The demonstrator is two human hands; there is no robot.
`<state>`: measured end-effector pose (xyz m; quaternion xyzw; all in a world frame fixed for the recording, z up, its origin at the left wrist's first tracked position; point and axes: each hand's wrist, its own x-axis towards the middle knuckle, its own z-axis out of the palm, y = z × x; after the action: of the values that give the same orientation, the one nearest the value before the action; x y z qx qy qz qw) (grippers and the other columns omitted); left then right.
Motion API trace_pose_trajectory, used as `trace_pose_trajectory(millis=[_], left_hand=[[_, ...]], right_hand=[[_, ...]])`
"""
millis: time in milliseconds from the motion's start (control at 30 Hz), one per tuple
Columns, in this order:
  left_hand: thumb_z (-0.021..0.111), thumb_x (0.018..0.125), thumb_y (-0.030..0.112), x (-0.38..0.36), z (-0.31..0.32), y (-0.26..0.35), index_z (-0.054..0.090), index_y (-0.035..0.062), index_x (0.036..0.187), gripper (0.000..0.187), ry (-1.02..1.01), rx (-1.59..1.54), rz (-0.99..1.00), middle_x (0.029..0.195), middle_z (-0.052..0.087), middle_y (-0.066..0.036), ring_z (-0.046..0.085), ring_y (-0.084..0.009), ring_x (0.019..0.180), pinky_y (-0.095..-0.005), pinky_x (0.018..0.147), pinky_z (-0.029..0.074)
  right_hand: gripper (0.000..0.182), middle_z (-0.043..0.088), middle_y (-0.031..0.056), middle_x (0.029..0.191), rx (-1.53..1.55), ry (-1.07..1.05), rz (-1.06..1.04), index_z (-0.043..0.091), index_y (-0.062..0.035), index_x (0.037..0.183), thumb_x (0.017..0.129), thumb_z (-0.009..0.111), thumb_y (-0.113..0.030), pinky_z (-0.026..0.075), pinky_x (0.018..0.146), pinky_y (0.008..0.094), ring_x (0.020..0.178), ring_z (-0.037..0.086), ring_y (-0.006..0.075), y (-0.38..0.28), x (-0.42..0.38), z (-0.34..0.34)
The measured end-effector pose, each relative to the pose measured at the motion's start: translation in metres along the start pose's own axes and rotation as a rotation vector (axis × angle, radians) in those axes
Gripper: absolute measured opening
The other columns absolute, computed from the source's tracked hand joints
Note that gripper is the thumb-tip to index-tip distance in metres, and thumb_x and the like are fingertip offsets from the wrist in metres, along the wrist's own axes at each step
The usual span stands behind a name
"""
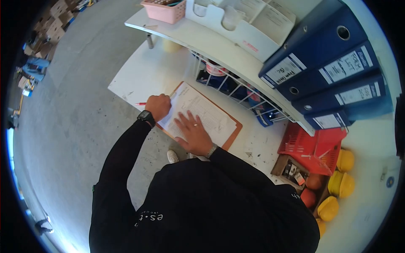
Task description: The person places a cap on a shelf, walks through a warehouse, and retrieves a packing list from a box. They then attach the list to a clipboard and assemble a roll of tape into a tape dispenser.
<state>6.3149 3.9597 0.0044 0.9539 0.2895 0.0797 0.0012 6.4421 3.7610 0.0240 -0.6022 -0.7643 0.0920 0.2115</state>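
Observation:
A brown clipboard [233, 139] with a stack of printed form sheets [211, 116] lies slanted on the white desk. My left hand [158, 107], with a dark watch at the wrist, is closed at the left edge of the sheets. A red pen [141, 103] sticks out of its outer side; the fingertips are hidden. Flat across the lower part of the papers rests my right hand [194, 134], its fingers spread, with a ring on one finger and a band at the wrist.
Above the desk, a white shelf [202, 40] carries a pink basket [166, 12], white file holders [253, 25] and several blue binders [325, 46]. A wire rack [228, 86] stands underneath. A red basket [310, 145] and yellow hard-shelled items [341, 184] are at the right.

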Motion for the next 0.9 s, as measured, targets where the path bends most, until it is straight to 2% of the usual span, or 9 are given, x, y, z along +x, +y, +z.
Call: trace_pose_trajectory(millis=[67, 133, 167, 233, 467, 633, 767, 833, 900], left_hand=[[0.056, 0.082, 0.019, -0.001, 0.0, 0.001, 0.062, 0.0044, 0.077, 0.016, -0.019, -0.007, 0.006, 0.073, 0.063, -0.014, 0.064, -0.0309, 0.061, -0.0427, 0.055, 0.05], [0.055, 0.083, 0.018, 0.001, -0.001, 0.001, 0.062, 0.0048, 0.077, 0.016, -0.03, -0.008, 0.003, 0.073, 0.063, -0.014, 0.064, -0.0313, 0.061, -0.0429, 0.056, 0.05], [0.056, 0.083, 0.018, 0.0, -0.002, 0.002, 0.061, 0.0049, 0.077, 0.015, -0.03, -0.002, -0.003, 0.073, 0.063, -0.014, 0.064, -0.0308, 0.061, -0.0423, 0.056, 0.05], [0.059, 0.083, 0.019, -0.001, -0.004, 0.003, 0.061, 0.0049, 0.077, 0.016, -0.041, 0.018, -0.012, 0.074, 0.063, -0.012, 0.064, -0.0289, 0.061, -0.0408, 0.056, 0.05], [0.06, 0.083, 0.021, -0.001, -0.007, 0.003, 0.061, 0.0047, 0.077, 0.017, -0.042, 0.019, 0.0, 0.075, 0.063, -0.012, 0.064, -0.028, 0.062, -0.0394, 0.056, 0.051], [0.059, 0.083, 0.02, -0.001, -0.009, 0.005, 0.061, 0.0045, 0.077, 0.017, -0.033, 0.024, 0.005, 0.075, 0.064, -0.012, 0.064, -0.0285, 0.061, -0.0396, 0.056, 0.052], [0.059, 0.083, 0.019, 0.0, -0.009, 0.006, 0.061, 0.0044, 0.077, 0.017, -0.047, 0.032, 0.0, 0.075, 0.064, -0.013, 0.064, -0.0288, 0.061, -0.0394, 0.056, 0.052], [0.059, 0.083, 0.019, -0.001, -0.008, 0.007, 0.062, 0.0044, 0.077, 0.016, -0.044, 0.031, -0.004, 0.075, 0.064, -0.013, 0.064, -0.0289, 0.061, -0.0394, 0.056, 0.052], [0.059, 0.083, 0.019, -0.001, -0.006, 0.006, 0.062, 0.0044, 0.077, 0.016, -0.039, 0.032, -0.009, 0.075, 0.064, -0.013, 0.064, -0.0289, 0.061, -0.0394, 0.056, 0.052]], right_hand=[[0.058, 0.046, 0.0227, 0.134, 0.221, 0.252, 0.305, 0.047, -0.0017, 0.133, 0.085, 0.062, -0.031, 0.033, 0.103, 0.0557, 0.126, 0.041, 0.0417, 0.009, -0.029, -0.02], [0.057, 0.052, 0.0207, 0.117, 0.091, 0.338, 0.74, 0.052, -0.0001, 0.126, 0.083, 0.066, -0.034, 0.038, 0.097, 0.0516, 0.112, 0.048, 0.0391, 0.012, -0.068, -0.03], [0.057, 0.052, 0.0207, 0.117, 0.083, 0.341, 0.748, 0.052, -0.0001, 0.126, 0.083, 0.066, -0.034, 0.038, 0.097, 0.0516, 0.112, 0.048, 0.0391, 0.017, -0.083, -0.035], [0.059, 0.052, 0.0196, 0.115, 0.078, 0.223, 1.217, 0.056, -0.0009, 0.123, 0.082, 0.068, -0.042, 0.039, 0.097, 0.0499, 0.11, 0.048, 0.0389, 0.023, -0.104, -0.039], [0.063, 0.053, 0.0205, 0.117, 0.161, 0.27, 1.347, 0.059, -0.0013, 0.12, 0.08, 0.069, -0.049, 0.04, 0.096, 0.0495, 0.112, 0.048, 0.0398, 0.04, -0.092, -0.028], [0.058, 0.056, 0.0212, 0.114, 0.619, 0.501, 1.311, 0.061, 0.0017, 0.117, 0.077, 0.075, -0.038, 0.046, 0.093, 0.0417, 0.104, 0.058, 0.0344, 0.074, -0.1, -0.002], [0.056, 0.057, 0.0212, 0.112, 0.687, 0.52, 1.275, 0.06, 0.0025, 0.117, 0.077, 0.077, -0.032, 0.048, 0.092, 0.0402, 0.102, 0.061, 0.0315, 0.082, -0.101, 0.006], [0.046, 0.069, 0.012, 0.093, 0.5, 0.665, 1.153, 0.057, 0.0103, 0.115, 0.081, 0.073, -0.015, 0.052, 0.076, 0.0288, 0.083, 0.065, 0.0163, 0.08, -0.101, 0.012], [0.047, 0.067, 0.013, 0.094, 0.417, 0.645, 1.139, 0.056, 0.0095, 0.114, 0.08, 0.074, -0.016, 0.052, 0.077, 0.0299, 0.084, 0.065, 0.0178, 0.077, -0.1, 0.009]])
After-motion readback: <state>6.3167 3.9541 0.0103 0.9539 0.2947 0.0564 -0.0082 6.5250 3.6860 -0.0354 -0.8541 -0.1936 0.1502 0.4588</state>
